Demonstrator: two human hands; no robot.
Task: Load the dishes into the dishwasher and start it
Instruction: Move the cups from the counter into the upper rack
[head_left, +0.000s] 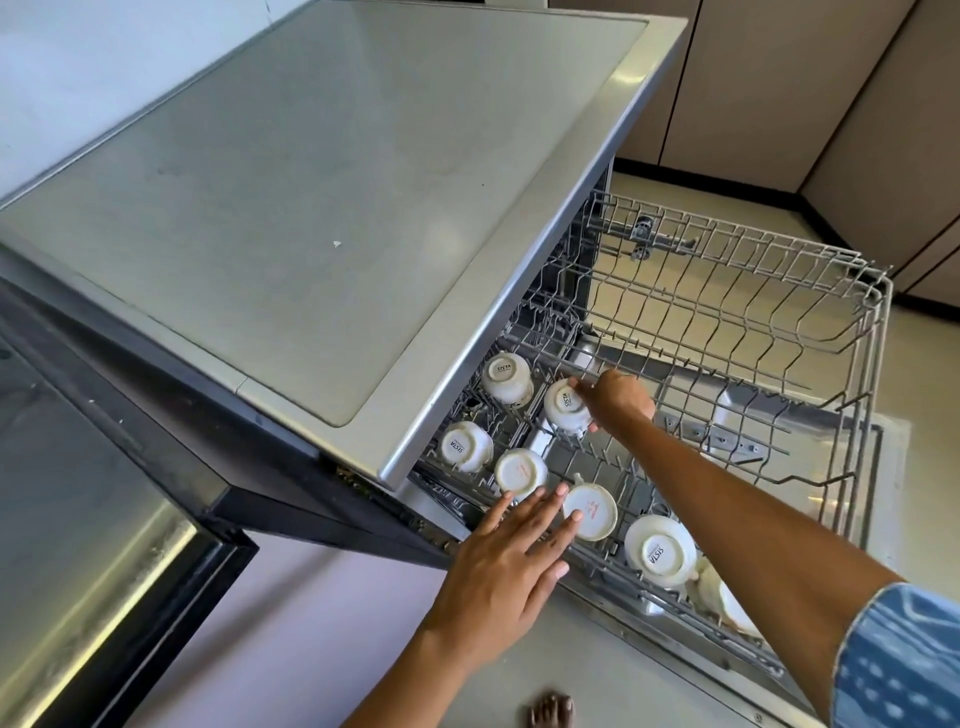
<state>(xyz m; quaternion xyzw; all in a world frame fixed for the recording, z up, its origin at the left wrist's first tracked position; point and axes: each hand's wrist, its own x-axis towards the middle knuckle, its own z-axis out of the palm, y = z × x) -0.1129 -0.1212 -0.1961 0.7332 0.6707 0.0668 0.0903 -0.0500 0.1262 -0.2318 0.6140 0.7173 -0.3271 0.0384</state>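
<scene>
My right hand (618, 402) reaches far in, fingers curled round an upturned white ceramic cup (565, 406) in the grey wire lower rack (878, 415). My left hand (506, 566) lies flat, fingers straight and spread, tips touching another upturned white cup (590, 512) at its one o'clock. Four more cups sit base-up around them, two labelled SISTA at ten o'clock.

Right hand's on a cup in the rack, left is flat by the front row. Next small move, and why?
Probably release: the right hand grips an upturned white cup that already sits base-up among the lower rack tines, like its neighbours. Letting go and withdrawing seems next. The left hand, fingers straight, touches another cup and could steady it.
</scene>
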